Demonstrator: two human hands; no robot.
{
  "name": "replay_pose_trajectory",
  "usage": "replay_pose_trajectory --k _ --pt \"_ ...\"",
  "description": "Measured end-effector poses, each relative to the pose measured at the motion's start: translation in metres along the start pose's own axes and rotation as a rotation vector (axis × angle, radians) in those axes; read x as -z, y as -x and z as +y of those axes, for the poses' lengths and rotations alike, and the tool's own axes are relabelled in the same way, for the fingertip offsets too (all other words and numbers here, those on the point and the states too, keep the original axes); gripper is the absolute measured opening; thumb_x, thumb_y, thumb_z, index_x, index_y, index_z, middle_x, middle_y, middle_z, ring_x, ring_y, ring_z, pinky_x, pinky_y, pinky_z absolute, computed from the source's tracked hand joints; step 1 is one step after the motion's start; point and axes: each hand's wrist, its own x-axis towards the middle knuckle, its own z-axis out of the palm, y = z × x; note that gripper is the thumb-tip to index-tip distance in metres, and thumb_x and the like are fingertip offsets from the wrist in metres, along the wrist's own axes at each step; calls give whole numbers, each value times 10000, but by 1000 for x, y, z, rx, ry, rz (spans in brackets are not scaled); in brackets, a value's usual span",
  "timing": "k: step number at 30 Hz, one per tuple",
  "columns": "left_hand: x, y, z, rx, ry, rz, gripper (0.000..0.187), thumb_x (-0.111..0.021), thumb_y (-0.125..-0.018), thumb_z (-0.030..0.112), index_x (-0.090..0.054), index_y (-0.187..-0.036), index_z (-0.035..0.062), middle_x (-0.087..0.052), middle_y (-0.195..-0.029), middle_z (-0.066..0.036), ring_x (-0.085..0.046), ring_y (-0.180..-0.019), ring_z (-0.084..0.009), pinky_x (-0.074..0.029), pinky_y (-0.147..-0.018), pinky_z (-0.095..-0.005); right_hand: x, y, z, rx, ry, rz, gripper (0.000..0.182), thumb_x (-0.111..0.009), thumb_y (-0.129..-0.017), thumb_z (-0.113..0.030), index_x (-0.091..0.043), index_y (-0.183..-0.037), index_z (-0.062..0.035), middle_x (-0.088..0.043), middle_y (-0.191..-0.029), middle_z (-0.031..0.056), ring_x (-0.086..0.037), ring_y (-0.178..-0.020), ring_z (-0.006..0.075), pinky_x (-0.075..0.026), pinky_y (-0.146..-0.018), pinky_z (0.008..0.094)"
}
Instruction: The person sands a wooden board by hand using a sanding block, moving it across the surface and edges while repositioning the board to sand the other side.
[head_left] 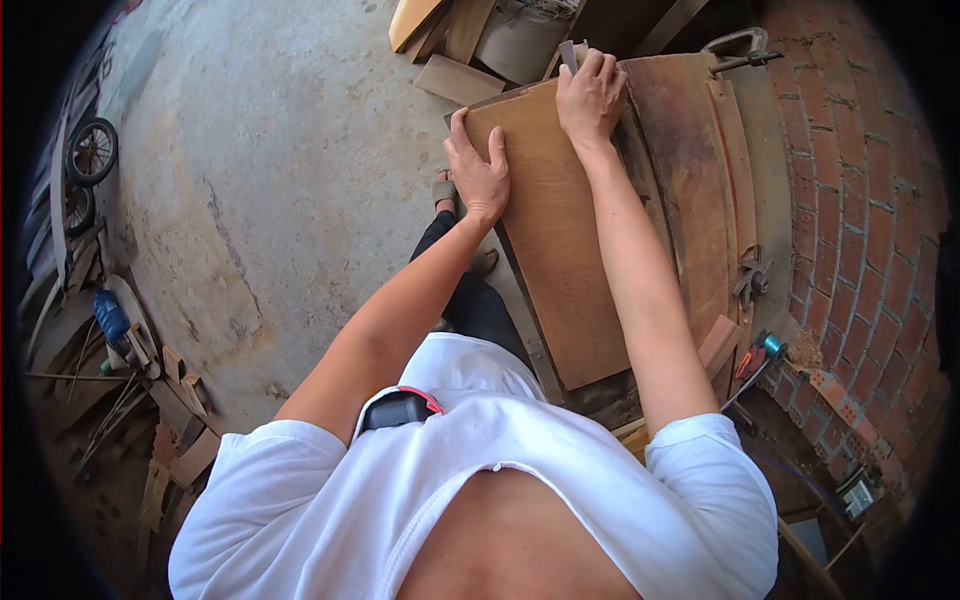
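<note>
A flat brown wooden board [555, 240] lies on the workbench in front of me, slightly slanted. My left hand [478, 172] grips its left edge near the far corner, thumb on top and fingers over the side. At the board's far right corner, my right hand [592, 98] is closed around a small tool with a flat grey metal piece [569, 56] sticking up. My fingers hide most of that tool, so its kind cannot be made out.
Beside the board lies a wider reddish-brown plank [690, 180]. A metal clamp [740, 58] sits at its far end, near the brick wall [850, 200]. Wood offcuts [460, 80] are piled beyond the bench. Scrap and a wheel [92, 152] line the left side.
</note>
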Motion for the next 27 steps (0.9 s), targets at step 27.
replay_pose_trajectory --k 27 --pt "-5 -4 -7 -52 12 -9 610 -604 -1008 360 -355 -1500 99 -510 -1227 -288 -532 -1169 -467 -415 -1016 -516 60 129 -16 22 -167 -159 513 -713 -894 -251 -499 -1296 -13 -539 -1204 165 -537 -1040 372 -482 -889 485"
